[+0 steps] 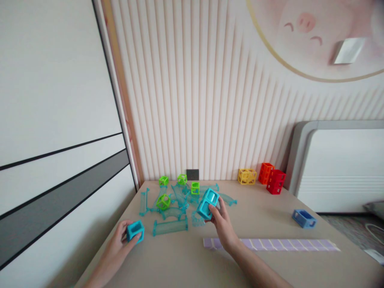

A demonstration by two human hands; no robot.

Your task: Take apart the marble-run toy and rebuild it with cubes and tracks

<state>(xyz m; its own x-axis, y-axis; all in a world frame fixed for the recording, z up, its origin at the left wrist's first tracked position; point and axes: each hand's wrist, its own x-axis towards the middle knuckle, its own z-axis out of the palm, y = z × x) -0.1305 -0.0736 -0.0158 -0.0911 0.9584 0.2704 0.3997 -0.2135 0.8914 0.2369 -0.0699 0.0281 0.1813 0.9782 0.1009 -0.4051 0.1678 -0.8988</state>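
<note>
My left hand (pixel 122 240) is closed around a single teal cube block (pixel 136 231) with open window sides, near the table's left edge. In my right hand (pixel 222 224) is a pair of joined teal cube blocks (pixel 208 203), tilted and lifted above the tabletop; my thumb presses on the nearer cube. Between and behind the hands lie clear teal track pieces (pixel 170 227), spread out and overlapping. Several loose green cube blocks (pixel 163 202) sit among and behind them. My right forearm passes over a long purple strip with pale lines (pixel 288 245).
At the back right stand a yellow block group (pixel 247 176), an orange stack (pixel 265 173) and a red stack (pixel 276 181). A blue block piece (pixel 304 219) lies near the right edge of the table (pixel 168 264). A dark wall socket (pixel 192 174) is behind, a white cabinet (pixel 60 100) at left.
</note>
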